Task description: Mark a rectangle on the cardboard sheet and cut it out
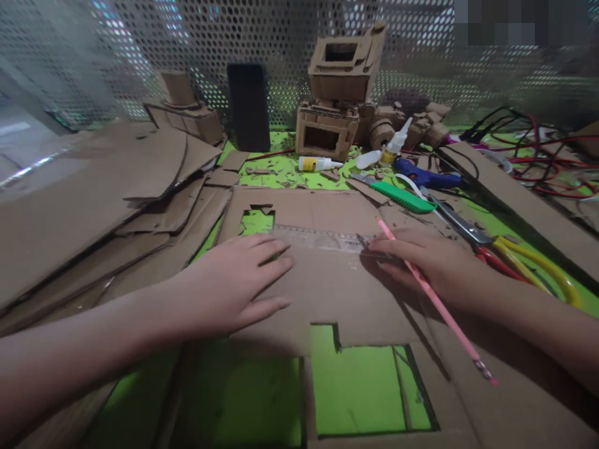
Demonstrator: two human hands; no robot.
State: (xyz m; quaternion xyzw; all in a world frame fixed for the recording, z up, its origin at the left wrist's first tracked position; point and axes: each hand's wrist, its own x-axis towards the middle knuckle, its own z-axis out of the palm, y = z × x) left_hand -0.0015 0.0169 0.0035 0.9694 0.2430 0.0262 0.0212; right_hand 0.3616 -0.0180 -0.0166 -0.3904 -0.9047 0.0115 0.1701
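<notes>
A clear plastic ruler [318, 238] lies across a cardboard sheet [290, 287] with several cut-out openings. My left hand [238, 277] rests flat on the sheet, fingers spread, its fingertips by the ruler's left end. At the opposite end, my right hand [421, 255] has a pink pencil [437, 305] tucked between its fingers, the tip pointing up and away and the eraser end toward me. Its fingertips are down at the ruler's right end; whether they also grip the ruler I cannot tell.
Stacked cardboard [93, 187] lies left. Behind stand a dark phone-like slab [248, 106], cardboard box models [327, 128] and glue bottles [314, 164]. A green-handled cutter [405, 197], scissors [468, 227], a blue glue gun [428, 174] and tangled wires [528, 149] are at right.
</notes>
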